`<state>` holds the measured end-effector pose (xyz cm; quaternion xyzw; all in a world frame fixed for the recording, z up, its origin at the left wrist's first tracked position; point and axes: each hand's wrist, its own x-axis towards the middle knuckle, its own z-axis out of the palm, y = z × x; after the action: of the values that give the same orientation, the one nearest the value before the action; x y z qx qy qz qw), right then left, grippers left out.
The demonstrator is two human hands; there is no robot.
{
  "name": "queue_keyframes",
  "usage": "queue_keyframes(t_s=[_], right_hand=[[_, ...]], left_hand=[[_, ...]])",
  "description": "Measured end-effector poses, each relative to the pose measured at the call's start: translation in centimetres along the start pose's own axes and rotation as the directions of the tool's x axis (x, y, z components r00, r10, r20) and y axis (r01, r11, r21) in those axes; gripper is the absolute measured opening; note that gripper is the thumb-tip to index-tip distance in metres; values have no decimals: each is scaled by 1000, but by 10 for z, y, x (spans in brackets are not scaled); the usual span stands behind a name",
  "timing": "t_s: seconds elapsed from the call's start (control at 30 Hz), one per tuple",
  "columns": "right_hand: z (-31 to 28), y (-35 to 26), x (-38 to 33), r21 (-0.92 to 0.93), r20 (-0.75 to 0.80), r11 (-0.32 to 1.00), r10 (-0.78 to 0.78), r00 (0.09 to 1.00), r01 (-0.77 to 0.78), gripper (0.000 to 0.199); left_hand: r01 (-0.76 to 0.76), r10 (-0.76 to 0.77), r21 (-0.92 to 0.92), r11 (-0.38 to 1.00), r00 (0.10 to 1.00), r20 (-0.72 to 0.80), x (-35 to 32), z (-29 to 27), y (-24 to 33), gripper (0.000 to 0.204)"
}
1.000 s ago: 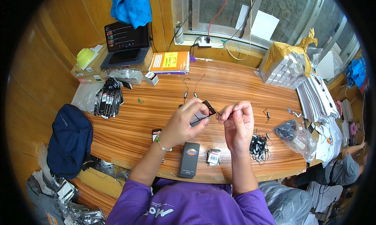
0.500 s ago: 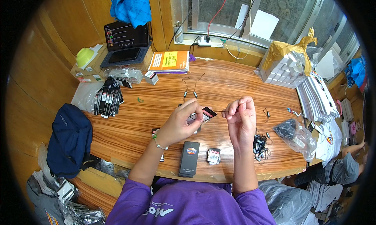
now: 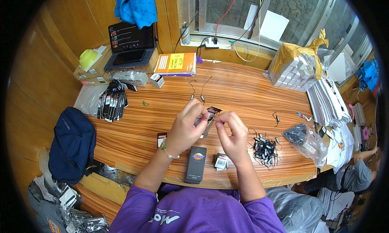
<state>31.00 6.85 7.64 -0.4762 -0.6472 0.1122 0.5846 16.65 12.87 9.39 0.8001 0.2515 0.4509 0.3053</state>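
Both hands' fingers pinched on one dark tag; two loose cords beyond.

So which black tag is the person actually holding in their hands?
The small black card tag pinched between the left hand and right hand, raised above the wooden table. The other black tags lie bundled at the table's left edge.

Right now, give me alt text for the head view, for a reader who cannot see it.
Over a wooden table, the left hand and right hand together hold a small black tag. A dark flat box lies below them, and a pile of black string loops lies to the right.
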Motion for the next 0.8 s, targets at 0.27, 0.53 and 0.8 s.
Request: queue_keyframes(t_s=[0.27,0.53,0.8], right_hand=[[-3,-5,7,-127,100,989,-61,993,73,19],[-25,4,11,203,257,949,186,948,-241,10],[-18,14,8,479,124,811,315,941,-335,11]], left_hand=[[66,-68,-159,985,998,-7,-2,1,-4,15],[-216,213,333,918,976,46,8,-20,-1,9],[122,-113,-172,978,992,60,-2,-5,-2,29]])
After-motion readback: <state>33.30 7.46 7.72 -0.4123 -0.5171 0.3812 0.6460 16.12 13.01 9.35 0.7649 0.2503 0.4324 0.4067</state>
